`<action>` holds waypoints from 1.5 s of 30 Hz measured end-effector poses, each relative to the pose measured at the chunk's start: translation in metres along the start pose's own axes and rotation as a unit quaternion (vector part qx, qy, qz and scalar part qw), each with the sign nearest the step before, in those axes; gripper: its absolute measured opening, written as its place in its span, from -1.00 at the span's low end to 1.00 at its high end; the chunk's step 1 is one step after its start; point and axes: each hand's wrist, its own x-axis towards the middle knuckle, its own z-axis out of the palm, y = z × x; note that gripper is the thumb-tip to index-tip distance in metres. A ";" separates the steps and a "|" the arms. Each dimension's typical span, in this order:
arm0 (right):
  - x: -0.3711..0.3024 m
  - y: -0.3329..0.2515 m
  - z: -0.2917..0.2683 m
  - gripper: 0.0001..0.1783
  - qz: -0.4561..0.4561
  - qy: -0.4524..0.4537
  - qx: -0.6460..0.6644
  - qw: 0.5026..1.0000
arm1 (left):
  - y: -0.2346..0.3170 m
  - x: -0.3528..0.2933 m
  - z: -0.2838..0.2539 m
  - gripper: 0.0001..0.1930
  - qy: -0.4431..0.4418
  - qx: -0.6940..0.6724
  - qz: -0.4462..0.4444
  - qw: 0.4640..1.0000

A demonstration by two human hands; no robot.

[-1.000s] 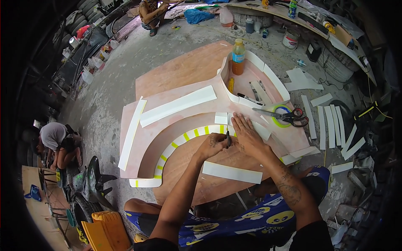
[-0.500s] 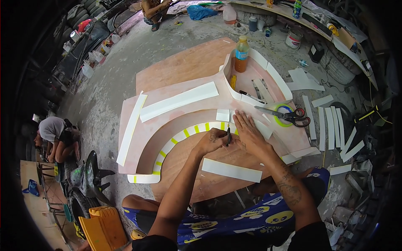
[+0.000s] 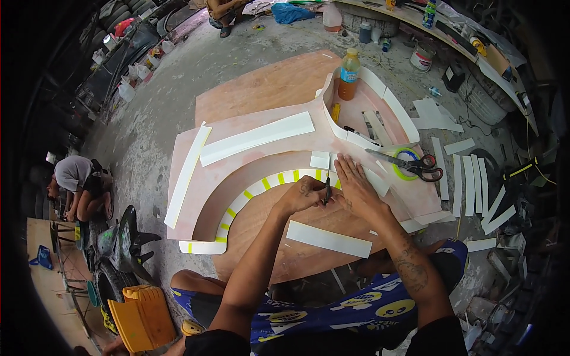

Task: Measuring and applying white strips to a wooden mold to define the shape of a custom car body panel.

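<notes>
A pale pinkish panel (image 3: 252, 155) with a curved arch lies in front of me on a wooden board (image 3: 261, 240). White strips (image 3: 243, 204) with yellow tape pieces line the arch's inner edge. My left hand (image 3: 301, 196) is closed at the arch, its fingers on a slim black pen-like tool (image 3: 328, 191); its tip is too small to make out. Beside it my right hand (image 3: 360, 188) lies flat, fingers stretched, next to a small white card piece (image 3: 320, 159). A loose white strip (image 3: 329, 239) rests on the board below my hands.
Black-handled scissors (image 3: 428, 168) lie across a green tape roll (image 3: 405, 155) at the right. A bottle of amber liquid (image 3: 349, 76) stands in the panel's recess. Cut white strips (image 3: 468, 185) litter the floor. A person (image 3: 79, 184) crouches at left; another sits at the back.
The view has shifted slightly. My left hand keeps the black tool at the arch edge, and my right hand stays flat beside it.
</notes>
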 end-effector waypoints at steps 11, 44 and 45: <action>0.000 0.000 0.000 -0.10 -0.008 0.007 0.000 1.000 | -0.001 -0.001 0.002 -0.70 0.003 -0.048 0.006 0.999; 0.009 -0.007 -0.005 -0.03 0.017 0.011 -0.014 1.000 | -0.097 -0.132 0.008 -0.53 0.275 0.244 -0.169 0.914; 0.011 -0.008 -0.006 -0.02 0.026 0.019 -0.028 0.999 | -0.113 -0.139 0.009 -0.53 0.264 0.321 -0.216 0.884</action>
